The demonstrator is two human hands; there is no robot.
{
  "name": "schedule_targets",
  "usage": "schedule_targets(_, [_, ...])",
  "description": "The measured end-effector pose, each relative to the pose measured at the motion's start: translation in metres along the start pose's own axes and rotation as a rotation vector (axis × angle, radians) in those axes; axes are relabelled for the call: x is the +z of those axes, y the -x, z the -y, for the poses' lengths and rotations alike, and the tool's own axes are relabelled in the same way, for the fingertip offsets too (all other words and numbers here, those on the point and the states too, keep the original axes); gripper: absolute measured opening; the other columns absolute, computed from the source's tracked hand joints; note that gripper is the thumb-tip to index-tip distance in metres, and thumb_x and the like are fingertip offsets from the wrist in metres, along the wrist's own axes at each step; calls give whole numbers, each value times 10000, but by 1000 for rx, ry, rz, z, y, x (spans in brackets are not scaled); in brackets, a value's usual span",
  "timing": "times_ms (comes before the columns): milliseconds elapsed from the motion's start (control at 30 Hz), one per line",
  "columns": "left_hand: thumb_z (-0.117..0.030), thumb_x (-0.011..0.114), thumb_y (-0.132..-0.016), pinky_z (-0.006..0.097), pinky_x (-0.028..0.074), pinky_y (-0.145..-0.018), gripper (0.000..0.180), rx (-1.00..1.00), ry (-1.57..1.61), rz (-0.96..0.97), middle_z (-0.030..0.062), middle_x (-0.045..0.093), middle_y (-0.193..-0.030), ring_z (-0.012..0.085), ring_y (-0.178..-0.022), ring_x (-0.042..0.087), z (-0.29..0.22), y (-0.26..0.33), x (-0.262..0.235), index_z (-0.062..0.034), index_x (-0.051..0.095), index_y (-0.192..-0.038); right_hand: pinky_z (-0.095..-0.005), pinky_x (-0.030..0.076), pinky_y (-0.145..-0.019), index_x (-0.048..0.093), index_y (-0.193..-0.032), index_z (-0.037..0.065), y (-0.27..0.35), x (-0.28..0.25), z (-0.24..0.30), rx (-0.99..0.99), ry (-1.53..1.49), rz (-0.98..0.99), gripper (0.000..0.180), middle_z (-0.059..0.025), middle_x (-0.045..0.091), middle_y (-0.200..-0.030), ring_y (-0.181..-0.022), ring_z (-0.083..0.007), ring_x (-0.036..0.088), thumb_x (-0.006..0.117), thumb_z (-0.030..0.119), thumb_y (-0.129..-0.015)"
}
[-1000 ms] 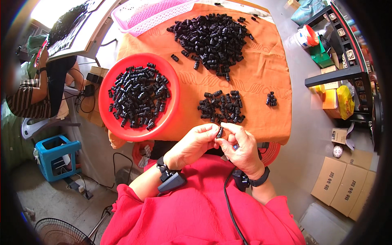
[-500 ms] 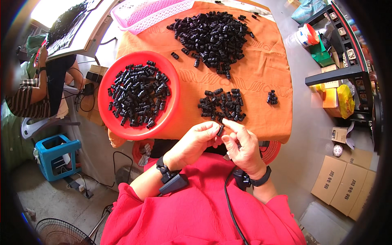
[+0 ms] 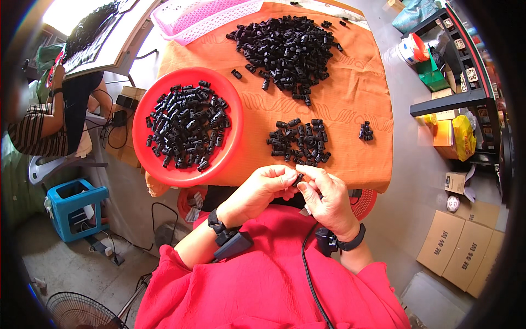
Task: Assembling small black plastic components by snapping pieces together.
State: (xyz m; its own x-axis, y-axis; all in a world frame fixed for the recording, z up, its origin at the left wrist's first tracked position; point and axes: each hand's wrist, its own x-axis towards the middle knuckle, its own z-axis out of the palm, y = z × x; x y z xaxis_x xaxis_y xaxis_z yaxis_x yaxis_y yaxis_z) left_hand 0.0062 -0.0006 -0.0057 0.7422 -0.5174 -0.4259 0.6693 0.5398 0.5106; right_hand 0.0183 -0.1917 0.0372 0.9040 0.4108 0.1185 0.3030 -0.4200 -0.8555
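Just off the near edge of the desk (image 3: 350, 90), which is spread with an orange cloth, a small black piece (image 3: 298, 179) sits at the fingertips of both hands. The left hand (image 3: 262, 189) pinches it between thumb and forefinger, the other fingers curled underneath. The right hand (image 3: 327, 198) meets it from the other side, thumb below and forefinger above — whether these two press on the piece or only touch it, I cannot tell. A black band with a box-like unit goes round each wrist.

Right beyond the fingers, a loose patch of black pieces (image 3: 298, 143) lies on the cloth, and well to its right stands a little cluster (image 3: 366, 131) of the same kind. The largest heap (image 3: 287, 52) spreads over the far part of the desk, with a few strays around it. To the left, a round red basin (image 3: 235, 140) holds many more such pieces. A pink perforated basket (image 3: 219, 22) rests at the far left corner.

On the floor at left is a blue plastic stool (image 3: 99, 195) — and past it, a person in a striped top (image 3: 34, 131) sits near another work surface.
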Motion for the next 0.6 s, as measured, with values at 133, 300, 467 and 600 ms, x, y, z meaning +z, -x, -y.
schedule_targets(133, [-276,625,-1003,245,488,-821,227,-11,42,40,7,671,-968,83,-839,584,-3,1,1,-59,667,-1058,-324,498,-558,624,-1164,18,3,1,-2,55,-32,-12,292,-84,605,-692,-590,-207,607,705,23,-884])
schedule_targets(300, [-280,649,-983,280,495,-841,294,77,105,43,41,659,-961,122,-861,588,-2,1,8,-17,640,-1114,-287,497,-526,621,-1087,14,2,0,6,204,-179,-61,203,-73,635,-717,-570,-151,609,691,0,-897])
schedule_targets(467, [-298,638,-988,288,499,-836,330,53,137,62,56,669,-980,135,-857,595,6,-5,-4,-10,638,-1149,-263,483,-489,619,-1088,10,5,5,-5,38,-81,-86,183,-62,656,-750,-551,-109,602,684,15,-918])
schedule_targets(600, [-282,637,-989,295,508,-826,315,26,231,75,61,670,-983,148,-860,612,5,-4,0,-13,638,-1152,-262,488,-491,619,-1102,6,5,10,-4,14,-173,-142,182,-82,664,-776,-540,-118,601,669,10,-927])
